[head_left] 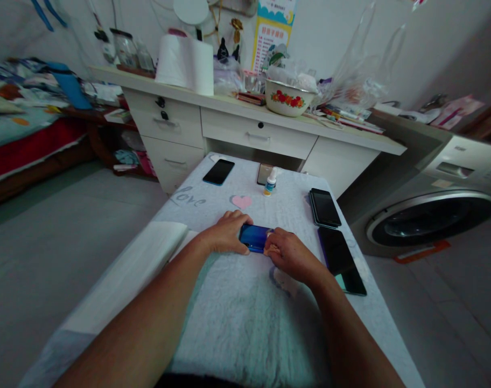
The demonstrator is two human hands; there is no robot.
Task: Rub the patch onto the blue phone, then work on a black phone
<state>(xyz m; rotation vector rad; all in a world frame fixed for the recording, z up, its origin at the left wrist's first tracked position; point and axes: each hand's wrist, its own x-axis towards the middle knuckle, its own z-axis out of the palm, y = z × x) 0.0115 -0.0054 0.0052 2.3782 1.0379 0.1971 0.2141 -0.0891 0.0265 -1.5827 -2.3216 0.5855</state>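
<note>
A black phone [218,172] lies far left on the cloth-covered counter [229,334], with a pink heart [242,201] and a small bottle [270,183] further along. At mid-counter the left hand [228,233] curls closed over one end of the blue phone [253,237], and the right hand [290,256] pinches its other end. Two dark phones [325,207] lie just beside it, crowding the right edge.

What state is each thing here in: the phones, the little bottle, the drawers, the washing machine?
blue phone: flat on the table, gripped at both ends.
left hand: closed on its left end.
right hand: closed on its right end.
far-left phone: lying flat, screen dark.
small bottle: standing upright.
desk drawers: shut.
washing machine door: shut.
</note>
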